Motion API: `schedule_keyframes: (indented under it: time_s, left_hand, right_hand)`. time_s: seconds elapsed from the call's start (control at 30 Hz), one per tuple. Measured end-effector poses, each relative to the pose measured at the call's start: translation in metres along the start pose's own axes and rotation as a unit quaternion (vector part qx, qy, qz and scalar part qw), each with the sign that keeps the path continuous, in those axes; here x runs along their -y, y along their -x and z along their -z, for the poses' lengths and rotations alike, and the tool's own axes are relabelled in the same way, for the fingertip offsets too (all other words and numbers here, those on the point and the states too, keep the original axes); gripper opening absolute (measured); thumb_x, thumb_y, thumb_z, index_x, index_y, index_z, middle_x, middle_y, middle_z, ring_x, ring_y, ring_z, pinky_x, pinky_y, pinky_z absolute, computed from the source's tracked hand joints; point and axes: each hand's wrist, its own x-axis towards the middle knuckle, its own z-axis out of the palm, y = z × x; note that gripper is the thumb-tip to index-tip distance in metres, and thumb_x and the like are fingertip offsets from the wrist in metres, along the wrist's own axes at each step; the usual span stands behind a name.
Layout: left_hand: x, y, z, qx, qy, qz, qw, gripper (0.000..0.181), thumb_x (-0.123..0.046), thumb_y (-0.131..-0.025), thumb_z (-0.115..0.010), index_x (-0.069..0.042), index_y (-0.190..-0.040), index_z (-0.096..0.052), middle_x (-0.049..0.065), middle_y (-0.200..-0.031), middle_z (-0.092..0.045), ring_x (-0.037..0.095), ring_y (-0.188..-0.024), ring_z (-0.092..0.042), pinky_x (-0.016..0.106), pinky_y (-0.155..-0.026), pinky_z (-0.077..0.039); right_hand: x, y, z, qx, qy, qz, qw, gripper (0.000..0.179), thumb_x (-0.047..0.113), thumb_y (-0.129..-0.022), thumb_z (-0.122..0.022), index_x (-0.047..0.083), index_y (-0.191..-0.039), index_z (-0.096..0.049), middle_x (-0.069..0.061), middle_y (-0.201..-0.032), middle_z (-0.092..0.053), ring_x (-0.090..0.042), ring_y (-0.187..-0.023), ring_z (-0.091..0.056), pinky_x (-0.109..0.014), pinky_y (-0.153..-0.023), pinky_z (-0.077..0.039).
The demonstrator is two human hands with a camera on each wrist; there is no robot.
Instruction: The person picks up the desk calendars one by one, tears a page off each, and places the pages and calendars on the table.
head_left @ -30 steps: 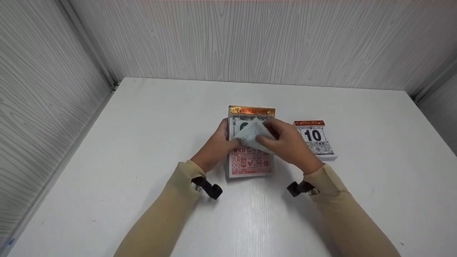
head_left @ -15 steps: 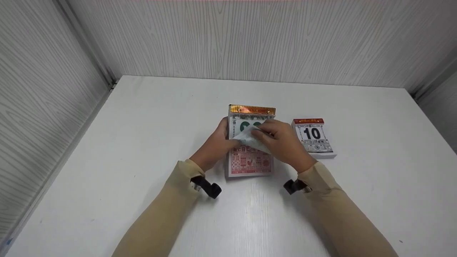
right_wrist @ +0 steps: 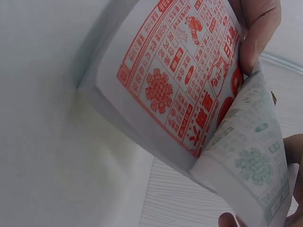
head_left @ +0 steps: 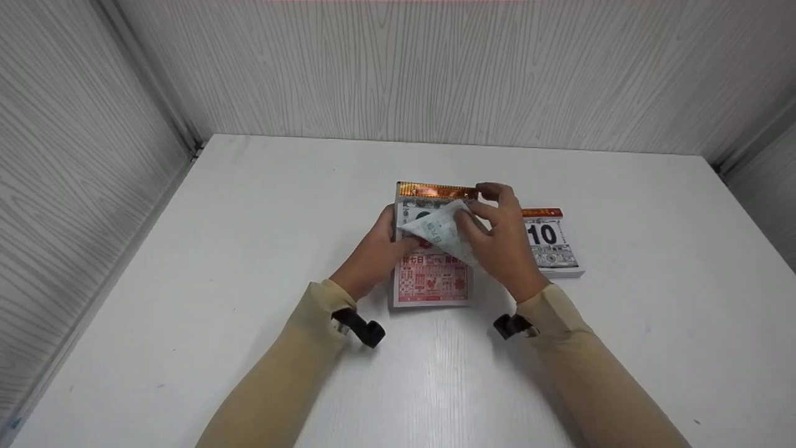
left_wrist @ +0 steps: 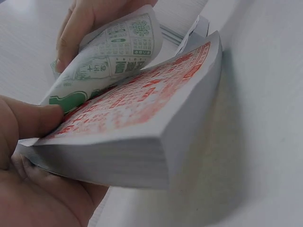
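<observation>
A thick tear-off calendar [head_left: 433,286] with a gold and red header strip lies under both hands. My left hand [head_left: 372,256] grips its left side, the thumb [left_wrist: 40,120] on top and the other fingers underneath. A thin green-printed page [head_left: 440,231] is folded up diagonally from the block, its pale back showing. Beneath it a red-printed sheet [right_wrist: 175,71] is exposed. At the calendar's upper right, my right hand [head_left: 502,239] pinches the lifted page between thumb and fingers. In the left wrist view the page [left_wrist: 116,52] curls upward, still joined near the left thumb.
A smaller tear-off calendar [head_left: 550,249] with a red header and a black "10" lies just right of the right hand, partly covered by it. The white table [head_left: 249,280] meets a grey wood-grain panel [head_left: 398,74] at the back and another at the left.
My right hand has shifted slightly up and right, its fingers spreading towards the header. More of the folded page's back shows now. The left hand keeps nearly the same place.
</observation>
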Motion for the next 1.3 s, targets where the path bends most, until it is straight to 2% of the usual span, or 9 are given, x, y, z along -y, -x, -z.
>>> schedule_keyframes:
  time_s: [0.1, 0.23, 0.37, 0.5, 0.63, 0.77, 0.87, 1.07, 1.3]
  left_hand:
    - [-0.001, 0.0, -0.001, -0.007, -0.001, 0.0, 1.0, 0.051, -0.02, -0.108, -0.053, -0.024, -0.154, -0.029, 0.0, -0.141, -0.057, 0.019, -0.122, -0.062, 0.041, -0.109, -0.045]
    - [-0.004, 0.0, -0.003, -0.022, -0.017, 0.014, 0.9995, 0.053, -0.037, -0.11, -0.048, -0.024, -0.155, -0.025, 0.001, -0.143, -0.055, 0.015, -0.131, -0.055, 0.041, -0.117, -0.035]
    - [-0.007, -0.001, -0.004, -0.038, -0.027, 0.036, 0.9983, 0.053, -0.048, -0.108, -0.043, -0.023, -0.152, -0.025, 0.003, -0.147, -0.049, 0.019, -0.145, -0.041, 0.045, -0.124, -0.024]
    - [-0.007, -0.001, 0.0, -0.036, -0.054, 0.034, 0.9973, 0.046, -0.044, -0.109, -0.038, -0.025, -0.15, -0.031, -0.001, -0.155, -0.038, 0.017, -0.155, -0.021, 0.043, -0.127, -0.015]
    - [-0.006, -0.001, 0.005, -0.046, -0.096, 0.002, 0.9943, 0.037, -0.036, -0.11, -0.047, -0.025, -0.146, -0.043, -0.004, -0.148, -0.049, 0.018, -0.146, -0.039, 0.043, -0.12, -0.032]
    - [-0.006, -0.001, 0.009, -0.073, -0.119, -0.011, 0.9902, 0.034, -0.032, -0.107, -0.059, -0.024, -0.14, -0.055, 0.002, -0.128, -0.06, 0.019, -0.118, -0.06, 0.039, -0.098, -0.052]
    - [-0.009, 0.0, 0.01, -0.071, -0.126, -0.004, 0.9895, 0.038, -0.032, -0.108, -0.055, -0.025, -0.145, -0.052, 0.005, -0.126, -0.059, 0.021, -0.113, -0.063, 0.038, -0.092, -0.057]
    - [-0.016, 0.003, 0.011, -0.031, -0.137, 0.031, 0.9896, 0.049, -0.029, -0.111, -0.046, -0.033, -0.159, -0.036, 0.007, -0.133, -0.056, 0.024, -0.12, -0.062, 0.039, -0.091, -0.059]
    - [-0.017, 0.001, 0.014, -0.057, -0.116, -0.007, 0.9916, 0.045, -0.018, -0.107, -0.055, -0.016, -0.152, -0.046, 0.008, -0.123, -0.065, 0.021, -0.109, -0.071, 0.036, -0.083, -0.062]
  right_hand:
    - [0.0, 0.001, 0.001, -0.015, -0.022, -0.022, 0.9994, 0.026, 0.016, -0.104, -0.063, -0.006, -0.111, -0.076, -0.024, -0.153, -0.043, -0.036, -0.14, -0.045, -0.047, -0.111, -0.045]
    - [0.003, 0.001, 0.003, -0.014, -0.052, -0.033, 0.998, 0.027, 0.017, -0.105, -0.06, -0.007, -0.102, -0.074, -0.021, -0.157, -0.042, -0.033, -0.14, -0.049, -0.039, -0.111, -0.047]
    - [0.005, 0.0, 0.004, -0.012, -0.054, -0.016, 0.9983, 0.026, 0.016, -0.106, -0.06, -0.006, -0.105, -0.075, -0.02, -0.155, -0.045, -0.031, -0.138, -0.051, -0.038, -0.11, -0.048]
    - [0.006, -0.002, 0.004, -0.015, -0.058, -0.01, 0.9981, 0.024, 0.013, -0.105, -0.06, -0.006, -0.104, -0.075, -0.02, -0.154, -0.046, -0.032, -0.138, -0.051, -0.04, -0.11, -0.048]
    - [0.006, -0.003, 0.005, -0.016, -0.058, 0.0, 0.9982, 0.024, 0.013, -0.105, -0.06, -0.005, -0.102, -0.075, -0.02, -0.154, -0.046, -0.032, -0.14, -0.049, -0.041, -0.111, -0.046]
    - [0.005, -0.003, 0.006, -0.019, -0.053, 0.009, 0.9984, 0.024, 0.014, -0.105, -0.059, -0.004, -0.103, -0.075, -0.018, -0.155, -0.046, -0.03, -0.142, -0.048, -0.04, -0.112, -0.045]
    - [0.005, -0.003, 0.007, -0.018, -0.052, 0.011, 0.9984, 0.024, 0.014, -0.105, -0.059, -0.005, -0.101, -0.075, -0.017, -0.155, -0.046, -0.029, -0.142, -0.047, -0.039, -0.112, -0.045]
    - [0.004, -0.005, 0.008, -0.018, -0.053, 0.0, 0.9984, 0.024, 0.014, -0.105, -0.061, -0.005, -0.104, -0.075, -0.017, -0.154, -0.046, -0.03, -0.143, -0.046, -0.038, -0.114, -0.044]
    - [0.001, -0.005, 0.012, -0.026, -0.054, 0.007, 0.9982, 0.023, 0.013, -0.105, -0.061, -0.006, -0.104, -0.074, -0.016, -0.152, -0.049, -0.027, -0.142, -0.048, -0.037, -0.112, -0.046]
